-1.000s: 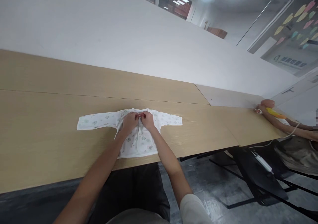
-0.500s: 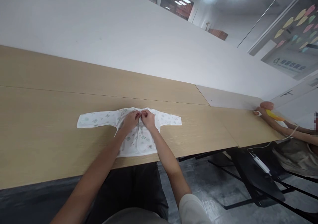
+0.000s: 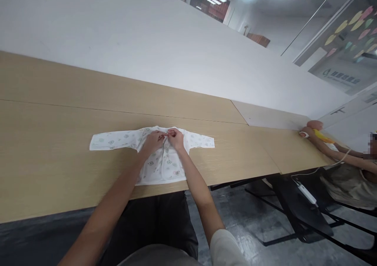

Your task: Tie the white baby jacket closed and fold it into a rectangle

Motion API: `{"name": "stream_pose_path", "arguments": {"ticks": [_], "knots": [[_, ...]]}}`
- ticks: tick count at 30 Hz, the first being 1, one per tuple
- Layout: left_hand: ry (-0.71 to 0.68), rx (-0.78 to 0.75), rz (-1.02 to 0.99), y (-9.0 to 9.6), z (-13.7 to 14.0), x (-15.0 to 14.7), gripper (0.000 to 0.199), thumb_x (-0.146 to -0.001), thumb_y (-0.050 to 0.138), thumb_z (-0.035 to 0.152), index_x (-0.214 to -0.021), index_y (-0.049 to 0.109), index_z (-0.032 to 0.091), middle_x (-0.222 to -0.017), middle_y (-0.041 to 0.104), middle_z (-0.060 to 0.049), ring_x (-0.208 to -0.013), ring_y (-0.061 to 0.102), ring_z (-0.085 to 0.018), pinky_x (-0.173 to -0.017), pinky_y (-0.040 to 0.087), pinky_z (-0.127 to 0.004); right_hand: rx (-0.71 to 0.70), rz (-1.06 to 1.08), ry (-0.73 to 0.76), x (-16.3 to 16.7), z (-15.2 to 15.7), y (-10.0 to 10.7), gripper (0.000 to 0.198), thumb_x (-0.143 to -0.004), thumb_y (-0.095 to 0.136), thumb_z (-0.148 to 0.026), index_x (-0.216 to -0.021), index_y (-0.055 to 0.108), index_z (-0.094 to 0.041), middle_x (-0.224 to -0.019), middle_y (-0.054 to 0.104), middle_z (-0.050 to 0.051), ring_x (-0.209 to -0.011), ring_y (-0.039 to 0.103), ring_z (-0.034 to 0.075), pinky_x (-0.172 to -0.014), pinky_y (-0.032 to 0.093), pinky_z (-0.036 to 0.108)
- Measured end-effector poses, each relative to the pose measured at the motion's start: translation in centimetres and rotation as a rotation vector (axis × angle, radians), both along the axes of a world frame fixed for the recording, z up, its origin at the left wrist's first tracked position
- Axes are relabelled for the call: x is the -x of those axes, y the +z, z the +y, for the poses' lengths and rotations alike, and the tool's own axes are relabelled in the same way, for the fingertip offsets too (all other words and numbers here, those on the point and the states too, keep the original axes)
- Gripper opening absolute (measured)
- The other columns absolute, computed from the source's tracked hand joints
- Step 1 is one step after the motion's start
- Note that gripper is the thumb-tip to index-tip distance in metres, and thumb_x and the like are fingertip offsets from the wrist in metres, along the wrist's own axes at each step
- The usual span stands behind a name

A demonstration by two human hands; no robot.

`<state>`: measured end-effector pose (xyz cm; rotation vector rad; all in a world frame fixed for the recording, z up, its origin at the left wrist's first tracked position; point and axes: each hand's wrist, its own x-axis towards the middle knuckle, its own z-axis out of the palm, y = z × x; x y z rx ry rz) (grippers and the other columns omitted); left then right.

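A small white baby shirt (image 3: pixel 159 171) with a sparse print lies flat on the wooden table (image 3: pixel 59 171), sleeves spread to both sides. My left hand (image 3: pixel 153 141) and my right hand (image 3: pixel 176 138) meet at the top of its front opening, just under the collar. Both pinch the cloth there, fingertips almost touching. Whatever small fastening may be between the fingers is hidden. Below the hands, the front edge runs down the middle of the shirt to the hem near the table's front edge.
A white wall (image 3: pixel 132 42) borders the table's far side. At the far right another person's arms (image 3: pixel 332 150) reach over a doll (image 3: pixel 315 125) with yellow clothing. Black folding chairs (image 3: pixel 297 211) and a white power strip (image 3: pixel 306 193) are below the table's right part.
The view has shifted slightly. Both hands stay at the collar, with only small finger movements, and the shirt lies as before.
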<state>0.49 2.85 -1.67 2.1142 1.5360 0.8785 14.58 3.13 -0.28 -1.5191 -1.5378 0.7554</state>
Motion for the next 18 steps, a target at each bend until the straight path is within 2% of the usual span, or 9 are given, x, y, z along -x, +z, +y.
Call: {"name": "stream_pose_path", "arguments": {"ticks": [5,8,13,18], "knots": [[0.029,0.018,0.104,0.7,-1.4,0.5,0.028,-0.082,0.052,0.036,-0.085,0.075,0.022,-0.092,0.073,-0.007,-0.091,0.063,-0.026,-0.090,0.045,-0.039,-0.030,-0.168,-0.011,-0.7,-1.5,0.7,0.027,-0.083,0.049,-0.012,-0.101,0.069,-0.018,-0.087,0.073,0.002,-0.079,0.067,0.013,-0.080,0.053,0.024],[-0.011,0.020,0.169,0.7,-2.6,0.7,0.026,-0.081,0.053,0.037,-0.077,0.074,0.022,-0.084,0.072,-0.007,-0.090,0.063,-0.028,-0.090,0.043,-0.042,-0.015,-0.328,0.068,-0.8,-3.2,0.7,0.021,-0.085,0.052,-0.015,-0.093,0.071,-0.019,-0.085,0.073,0.003,-0.080,0.067,0.015,-0.079,0.051,0.025],[-0.068,0.047,0.171,0.6,-3.6,0.8,0.026,-0.082,0.053,0.037,-0.084,0.074,0.022,-0.082,0.072,-0.006,-0.088,0.063,-0.027,-0.088,0.043,-0.041,-0.058,-0.556,0.166,-0.5,-5.3,0.2,0.019,-0.087,0.054,-0.015,-0.091,0.073,-0.019,-0.094,0.073,0.006,-0.092,0.065,0.018,-0.083,0.048,0.025],[-0.073,0.059,0.161,0.4,-3.5,0.8,0.024,-0.083,0.052,0.034,-0.083,0.072,0.021,-0.085,0.073,-0.005,-0.086,0.061,-0.024,-0.089,0.041,-0.039,-0.071,-0.605,0.172,-0.9,-5.5,0.1,0.019,-0.089,0.055,-0.018,-0.092,0.074,-0.018,-0.094,0.071,0.007,-0.095,0.063,0.019,-0.085,0.047,0.025]]}}
